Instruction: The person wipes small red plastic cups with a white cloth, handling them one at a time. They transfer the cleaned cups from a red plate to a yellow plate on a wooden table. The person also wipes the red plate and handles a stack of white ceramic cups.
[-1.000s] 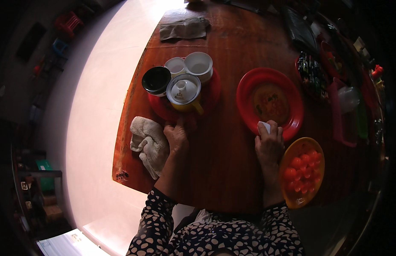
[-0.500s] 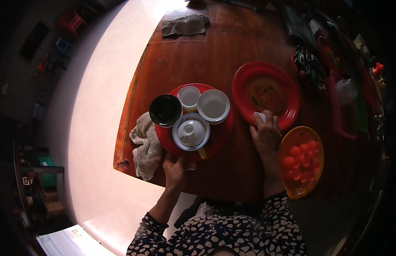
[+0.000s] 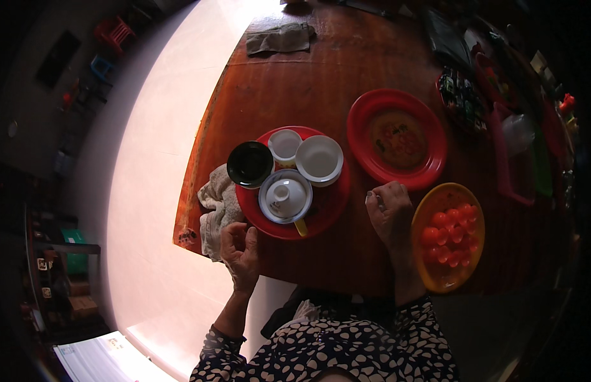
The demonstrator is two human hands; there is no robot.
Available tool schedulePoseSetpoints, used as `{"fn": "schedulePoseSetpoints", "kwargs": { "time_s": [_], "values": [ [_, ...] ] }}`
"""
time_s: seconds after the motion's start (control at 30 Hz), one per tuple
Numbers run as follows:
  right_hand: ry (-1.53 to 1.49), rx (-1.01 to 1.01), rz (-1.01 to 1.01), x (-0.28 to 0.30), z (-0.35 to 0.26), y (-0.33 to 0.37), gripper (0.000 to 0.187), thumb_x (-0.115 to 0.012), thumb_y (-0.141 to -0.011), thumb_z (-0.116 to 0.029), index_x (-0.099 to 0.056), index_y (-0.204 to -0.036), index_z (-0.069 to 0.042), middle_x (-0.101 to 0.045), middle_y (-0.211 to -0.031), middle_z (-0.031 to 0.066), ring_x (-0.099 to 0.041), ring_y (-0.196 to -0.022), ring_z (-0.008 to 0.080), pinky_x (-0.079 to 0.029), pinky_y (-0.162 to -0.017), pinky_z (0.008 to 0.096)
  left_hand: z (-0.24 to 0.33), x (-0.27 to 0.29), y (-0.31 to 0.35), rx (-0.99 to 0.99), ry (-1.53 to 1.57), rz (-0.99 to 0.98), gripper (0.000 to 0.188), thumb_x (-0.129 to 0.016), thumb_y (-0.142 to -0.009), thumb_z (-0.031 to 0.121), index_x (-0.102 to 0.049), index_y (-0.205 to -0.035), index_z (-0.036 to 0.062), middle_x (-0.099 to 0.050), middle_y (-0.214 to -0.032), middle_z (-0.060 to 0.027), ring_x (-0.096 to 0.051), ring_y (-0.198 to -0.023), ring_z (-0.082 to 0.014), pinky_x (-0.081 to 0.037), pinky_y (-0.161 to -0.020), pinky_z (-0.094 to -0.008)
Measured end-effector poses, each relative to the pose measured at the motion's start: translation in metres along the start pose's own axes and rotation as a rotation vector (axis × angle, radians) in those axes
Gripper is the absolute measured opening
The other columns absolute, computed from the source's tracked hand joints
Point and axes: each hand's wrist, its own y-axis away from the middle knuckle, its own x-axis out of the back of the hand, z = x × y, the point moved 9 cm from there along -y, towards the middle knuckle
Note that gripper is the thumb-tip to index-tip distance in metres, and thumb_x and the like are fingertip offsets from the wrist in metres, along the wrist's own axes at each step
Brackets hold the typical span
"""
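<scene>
My left hand [image 3: 240, 258] is beside a crumpled beige towel [image 3: 220, 197], thumb apart from the loosely bent fingers, with nothing seen in it. To its right is a round red tray [image 3: 330, 213] carrying a lidded white cup [image 3: 285, 196] with a yellow handle, a dark bowl [image 3: 250, 163], a small white cup [image 3: 285, 145] and a white bowl [image 3: 319, 158]. My right hand [image 3: 391, 213] is curled closed over the table, just below a red plate [image 3: 361, 149]. A sliver of something pale shows between its fingers; the rest is hidden.
At the right, a yellow oval dish [image 3: 445, 281] holds several orange-red balls [image 3: 451, 229]. Farther right are a pink basket [image 3: 505, 159] and a container of dark packets [image 3: 461, 99]. A folded grey cloth [image 3: 279, 39] lies at the wooden table's [image 3: 295, 89] far end.
My left hand has left the tray's lower edge and shifted left to the towel. My right hand has drawn back from the red plate's rim; the white thing in it shows less.
</scene>
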Motion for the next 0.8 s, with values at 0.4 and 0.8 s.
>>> {"fn": "schedulePoseSetpoints", "kwargs": {
  "time_s": [0.4, 0.8],
  "values": [
    [-0.31, -0.347, -0.246, -0.052, 0.001, -0.047, 0.047, -0.06, -0.089, -0.05, -0.065, -0.079, -0.004, -0.068, -0.075, 0.0137, -0.069, -0.07, 0.0295, -0.053, -0.061, 0.0398, 0.087, -0.073, -0.035, -0.405, -0.466, -0.16, 0.035, -0.076, -0.076, 0.015, -0.063, -0.108, 0.0071, -0.054, -0.107, -0.0116, -0.052, -0.101, -0.0299, -0.044, -0.086, -0.0412],
    [-0.611, -0.505, -0.395, -0.064, 0.01, -0.041, 0.031, -0.054, -0.092, -0.028, -0.069, -0.089, -0.001, -0.067, -0.069, 0.0115, -0.066, -0.063, 0.0177, -0.053, -0.061, 0.0332, 0.109, -0.068, -0.023, -0.503, -0.383, -0.064, 0.033, -0.072, -0.08, 0.006, -0.06, -0.111, 0.0049, -0.053, -0.112, -0.0125, -0.053, -0.105, -0.0268, -0.044, -0.09, -0.0382]
  ]
}}
